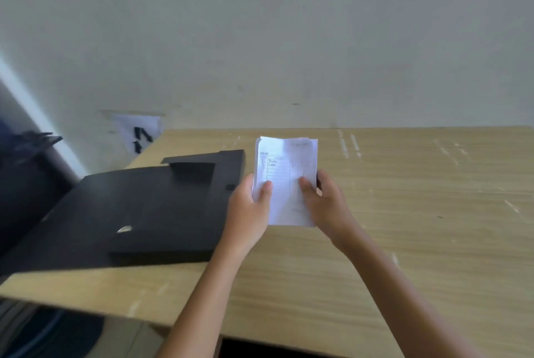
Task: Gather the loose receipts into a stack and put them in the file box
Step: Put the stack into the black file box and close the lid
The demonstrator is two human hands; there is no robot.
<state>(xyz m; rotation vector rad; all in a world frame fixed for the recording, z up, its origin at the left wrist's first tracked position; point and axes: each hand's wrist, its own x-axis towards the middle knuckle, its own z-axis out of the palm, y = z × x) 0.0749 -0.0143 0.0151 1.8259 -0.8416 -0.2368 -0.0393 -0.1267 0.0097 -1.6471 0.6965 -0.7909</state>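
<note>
A stack of white receipts (pixel 284 172) stands upright above the wooden table (pixel 404 213), held between both hands. My left hand (pixel 248 210) grips its left edge, thumb on the front sheet. My right hand (pixel 323 201) grips its right edge, thumb also on the front. The top sheet shows ruled lines and some handwriting. A flat black file box (pixel 144 207) lies on the table just left of my left hand, with its lid down.
The table's left edge runs diagonally beside the file box. A white paper with black arrows (pixel 138 132) hangs on the wall behind. Dark objects (pixel 26 172) stand off the table at far left. A grey wall rises behind the table.
</note>
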